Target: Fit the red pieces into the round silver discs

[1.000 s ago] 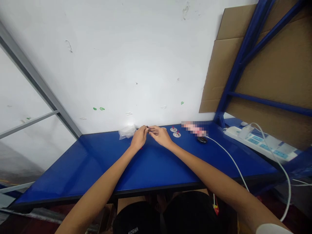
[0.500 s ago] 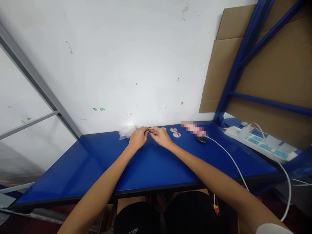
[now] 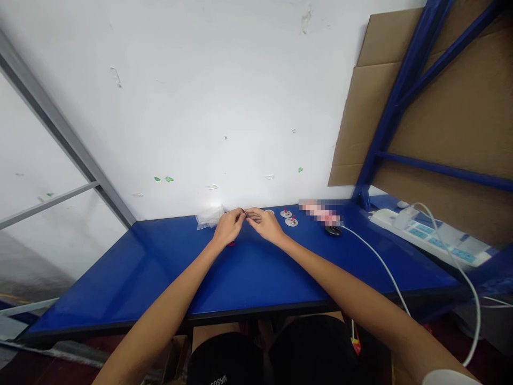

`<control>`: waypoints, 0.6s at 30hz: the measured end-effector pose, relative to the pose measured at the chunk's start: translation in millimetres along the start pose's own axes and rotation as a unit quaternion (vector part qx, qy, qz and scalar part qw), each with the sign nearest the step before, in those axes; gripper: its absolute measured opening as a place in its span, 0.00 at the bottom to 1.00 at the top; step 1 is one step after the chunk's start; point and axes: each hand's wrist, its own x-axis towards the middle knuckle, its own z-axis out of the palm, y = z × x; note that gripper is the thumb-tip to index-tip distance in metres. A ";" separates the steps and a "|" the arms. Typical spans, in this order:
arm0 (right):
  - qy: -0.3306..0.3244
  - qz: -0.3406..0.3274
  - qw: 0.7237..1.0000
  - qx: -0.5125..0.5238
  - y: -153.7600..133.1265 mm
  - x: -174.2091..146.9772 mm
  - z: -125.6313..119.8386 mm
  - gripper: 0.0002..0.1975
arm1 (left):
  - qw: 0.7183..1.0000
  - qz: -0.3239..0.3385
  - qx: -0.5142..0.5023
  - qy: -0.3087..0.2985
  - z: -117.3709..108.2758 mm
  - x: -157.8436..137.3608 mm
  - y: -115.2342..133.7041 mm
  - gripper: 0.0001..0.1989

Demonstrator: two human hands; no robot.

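Observation:
My left hand (image 3: 230,224) and my right hand (image 3: 264,222) meet above the far part of the blue table (image 3: 256,272). Both have their fingers pinched together around a small, thin dark piece (image 3: 244,213), mostly hidden between the fingertips; its kind cannot be made out. A small red item (image 3: 231,243) shows beside my left wrist, partly covered by it. Just left of my left hand lies a clear plastic bag (image 3: 209,217). Right of my right hand are white discs with red-pink pieces on them, one farther back (image 3: 286,214) and one nearer (image 3: 292,221).
A blurred-out pinkish item (image 3: 320,212) lies at the back right, with a black oval object (image 3: 333,231) before it. A white power strip (image 3: 430,235) with a plugged-in charger and white cable (image 3: 380,256) is at the right. The wall (image 3: 224,96) rises behind the table.
The hands stay together in nearly the same place, with only slight finger movement. A little more of the red item shows beside the left wrist. The view has shifted slightly.

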 end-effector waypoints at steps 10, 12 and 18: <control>0.002 -0.012 1.000 -0.001 1.7 0.7 -2.7 0.16 | 0.998 -0.045 -0.031 0.015 -0.8 0.5 2.9 0.17; 0.005 -0.011 1.000 -0.003 0.3 1.6 -4.0 0.16 | 0.997 -0.052 -0.059 0.005 -2.1 1.1 2.2 0.17; 0.030 0.018 0.999 0.026 -5.5 8.2 -14.5 0.11 | 0.975 -0.055 -0.207 -0.054 0.2 3.5 -4.2 0.18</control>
